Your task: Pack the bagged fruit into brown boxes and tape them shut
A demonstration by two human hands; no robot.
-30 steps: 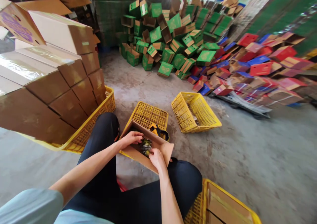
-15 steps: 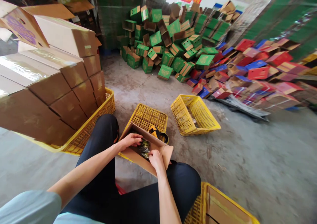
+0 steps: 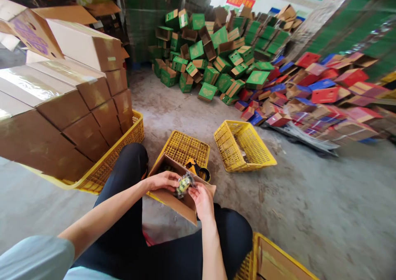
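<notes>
Between my two hands is a clear plastic packet [image 3: 185, 184] with a small yellow-green and dark item inside, its exact kind unclear. My left hand [image 3: 164, 181] pinches the packet's left side, while my right hand [image 3: 201, 198] grips its right end with thumb and fingers. Below them an open cardboard box [image 3: 177, 205] rests tilted by my knees; its dark inside is partly hidden by my hands. Behind the box's far wall, a yellow and black tape dispenser [image 3: 194, 167] sits on an upturned yellow crate [image 3: 182, 143].
Stacked brown cartons [image 3: 83, 92] fill a yellow crate [image 3: 102, 169] at my left. Another yellow crate [image 3: 247, 144] stands ahead right, and one holding cardboard [image 3: 283, 257] is by my right knee. Heaps of green boxes [image 3: 207, 91] and red and blue boxes [image 3: 324, 94] lie farther off.
The packet has come up from inside the box to above its rim, held by both hands. My right hand has turned, its fingers now around the packet's end.
</notes>
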